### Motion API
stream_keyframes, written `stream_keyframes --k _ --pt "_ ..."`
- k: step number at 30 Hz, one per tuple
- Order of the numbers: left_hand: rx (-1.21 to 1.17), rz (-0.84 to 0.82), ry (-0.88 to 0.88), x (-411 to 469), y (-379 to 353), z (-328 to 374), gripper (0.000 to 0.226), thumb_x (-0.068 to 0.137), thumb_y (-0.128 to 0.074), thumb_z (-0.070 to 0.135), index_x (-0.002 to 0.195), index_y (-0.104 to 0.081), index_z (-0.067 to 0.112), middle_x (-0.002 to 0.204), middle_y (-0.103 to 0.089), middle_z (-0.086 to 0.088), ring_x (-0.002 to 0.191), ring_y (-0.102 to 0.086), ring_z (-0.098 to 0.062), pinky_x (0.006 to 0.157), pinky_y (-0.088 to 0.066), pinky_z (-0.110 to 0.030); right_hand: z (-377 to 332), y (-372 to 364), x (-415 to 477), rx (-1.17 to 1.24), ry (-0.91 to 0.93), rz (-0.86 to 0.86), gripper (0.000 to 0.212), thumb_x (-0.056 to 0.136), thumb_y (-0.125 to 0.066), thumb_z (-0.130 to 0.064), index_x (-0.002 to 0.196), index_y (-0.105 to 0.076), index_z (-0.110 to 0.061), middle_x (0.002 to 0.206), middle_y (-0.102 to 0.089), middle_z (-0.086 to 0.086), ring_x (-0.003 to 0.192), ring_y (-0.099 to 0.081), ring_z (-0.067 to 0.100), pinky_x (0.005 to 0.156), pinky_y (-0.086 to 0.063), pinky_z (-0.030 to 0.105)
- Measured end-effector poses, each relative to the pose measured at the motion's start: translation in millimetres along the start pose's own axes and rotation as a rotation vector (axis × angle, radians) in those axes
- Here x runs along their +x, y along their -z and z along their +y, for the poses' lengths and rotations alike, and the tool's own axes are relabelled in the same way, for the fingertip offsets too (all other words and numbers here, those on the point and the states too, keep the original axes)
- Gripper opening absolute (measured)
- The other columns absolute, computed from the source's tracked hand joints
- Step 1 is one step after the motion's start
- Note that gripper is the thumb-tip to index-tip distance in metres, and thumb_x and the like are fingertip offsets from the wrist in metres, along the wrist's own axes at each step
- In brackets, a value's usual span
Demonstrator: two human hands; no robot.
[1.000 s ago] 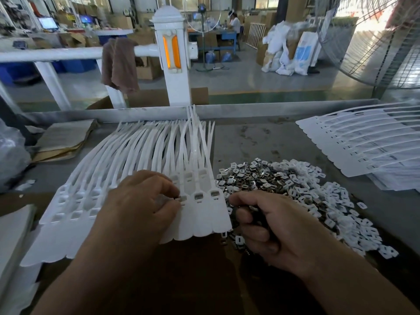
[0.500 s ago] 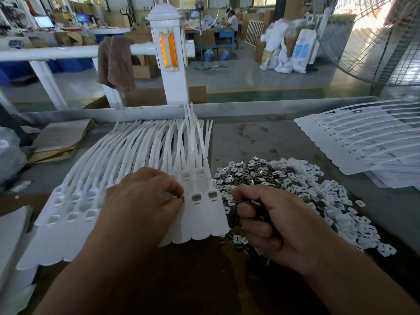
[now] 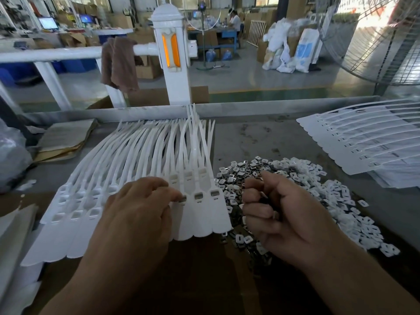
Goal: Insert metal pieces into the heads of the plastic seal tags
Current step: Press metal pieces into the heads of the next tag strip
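A fan of white plastic seal tags (image 3: 127,169) lies on the table, heads toward me. Two heads at the right end (image 3: 205,195) show metal pieces in their slots. My left hand (image 3: 141,208) rests on the tag heads, and its fingertips pinch a small metal piece at the head of a tag. My right hand (image 3: 275,212) is curled into a loose fist holding several metal pieces, just right of the tags. A heap of metal pieces and small white clips (image 3: 295,189) spreads behind and to the right of that hand.
A second sheet of white tags (image 3: 363,142) lies at the far right. Folded cardboard (image 3: 63,139) sits at the back left, a plastic bag (image 3: 11,155) at the left edge. A raised metal rim (image 3: 250,108) bounds the table's far side.
My right hand has lifted a little and turned further into a fist. The left fingertips have stayed at the same tag head.
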State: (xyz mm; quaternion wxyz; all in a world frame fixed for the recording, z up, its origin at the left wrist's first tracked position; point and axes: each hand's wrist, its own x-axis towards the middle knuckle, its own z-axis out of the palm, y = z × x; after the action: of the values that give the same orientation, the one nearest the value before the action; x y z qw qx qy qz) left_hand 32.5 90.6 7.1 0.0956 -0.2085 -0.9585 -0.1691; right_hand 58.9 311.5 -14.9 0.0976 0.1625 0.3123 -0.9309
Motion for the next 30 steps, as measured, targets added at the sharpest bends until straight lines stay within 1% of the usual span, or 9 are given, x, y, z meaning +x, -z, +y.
stream_keyframes --k 2,5,8,10,15,16,18,25,30 --pt "-0.006 0.029 0.0 0.2 -1.6 0.1 0.032 0.083 -0.05 0.023 0.106 -0.07 0.02 0.115 -0.064 -0.002 0.109 -0.058 -0.021 0.092 -0.048 -0.05 -1.5 -1.2 0.0 0.086 0.021 0.052 0.03 0.093 -0.057 -0.031 0.087 -0.064 -0.002 0.071 -0.059 0.012 0.046 -0.051 0.015 0.033 -0.038 0.021" --pt "-0.085 0.152 -0.014 2.3 -4.5 6.4 0.027 0.086 -0.052 0.025 0.107 -0.068 0.02 0.113 -0.063 0.001 0.105 -0.056 -0.016 0.086 -0.05 -0.044 -3.6 -3.2 -1.1 0.18 0.071 0.073 0.043 0.096 -0.057 -0.037 0.098 -0.065 0.006 0.084 -0.068 0.023 0.064 -0.069 0.029 0.049 -0.056 0.032" --pt "-0.162 0.233 -0.104 7.7 -8.2 25.3 0.032 0.089 -0.047 0.039 0.107 -0.067 0.022 0.112 -0.061 0.006 0.1 -0.055 -0.011 0.077 -0.051 -0.037 -3.2 -5.7 -2.7 0.218 0.082 -0.003 0.055 0.097 -0.055 -0.04 0.106 -0.062 0.014 0.096 -0.07 0.033 0.084 -0.072 0.044 0.061 -0.061 0.046" --pt "-0.203 0.228 -0.161 14.7 -12.1 39.0 0.038 0.088 -0.042 0.044 0.107 -0.068 0.022 0.112 -0.06 0.006 0.101 -0.054 -0.011 0.08 -0.051 -0.037 -2.8 -6.9 -4.4 0.233 0.069 -0.044 0.06 0.097 -0.055 -0.042 0.111 -0.06 0.016 0.104 -0.067 0.038 0.092 -0.07 0.05 0.066 -0.06 0.052" --pt "-0.224 0.136 -0.205 33.0 -21.5 63.8 0.031 0.088 -0.045 0.043 0.109 -0.066 0.034 0.117 -0.057 0.009 0.11 -0.051 -0.012 0.091 -0.046 -0.042 -5.0 -3.6 -5.4 0.187 0.064 -0.139 0.072 0.085 -0.057 -0.046 0.122 -0.06 0.015 0.12 -0.064 0.034 0.095 -0.07 0.035 0.089 -0.056 0.05" --pt "-0.213 0.121 -0.205 34.9 -23.4 66.5 0.03 0.089 -0.046 0.042 0.11 -0.066 0.036 0.118 -0.057 0.01 0.111 -0.049 -0.01 0.093 -0.045 -0.041 -5.4 -2.8 -5.5 0.162 0.067 -0.161 0.07 0.084 -0.056 -0.047 0.116 -0.065 0.015 0.117 -0.066 0.032 0.091 -0.071 0.032 0.09 -0.057 0.047" --pt "-0.18 0.099 -0.211 37.2 -27.6 70.8 0.031 0.089 -0.045 0.041 0.111 -0.066 0.036 0.12 -0.057 0.009 0.113 -0.048 -0.012 0.094 -0.045 -0.041 -5.5 -1.8 -5.8 0.136 0.069 -0.194 0.066 0.083 -0.055 -0.048 0.106 -0.071 0.012 0.106 -0.071 0.027 0.083 -0.073 0.03 0.08 -0.061 0.042" --pt "-0.178 0.074 -0.213 38.6 -31.5 73.8 0.022 0.089 -0.056 0.031 0.107 -0.068 0.035 0.121 -0.056 0.009 0.115 -0.049 -0.013 0.094 -0.045 -0.043 -4.5 2.5 -4.0 0.09 0.057 -0.275 0.067 0.086 -0.05 -0.051 0.106 -0.072 0.009 0.094 -0.072 0.023 0.078 -0.073 0.028 0.069 -0.059 0.036" --pt "-0.205 0.084 -0.252 37.0 -28.4 77.2 0.03 0.089 -0.044 0.037 0.109 -0.066 0.037 0.121 -0.055 0.013 0.115 -0.048 -0.008 0.096 -0.042 -0.038 -3.3 3.0 -4.3 0.057 0.062 -0.247 0.066 0.083 -0.051 -0.053 0.097 -0.076 0.007 0.085 -0.073 0.017 0.075 -0.074 0.024 0.069 -0.06 0.034"
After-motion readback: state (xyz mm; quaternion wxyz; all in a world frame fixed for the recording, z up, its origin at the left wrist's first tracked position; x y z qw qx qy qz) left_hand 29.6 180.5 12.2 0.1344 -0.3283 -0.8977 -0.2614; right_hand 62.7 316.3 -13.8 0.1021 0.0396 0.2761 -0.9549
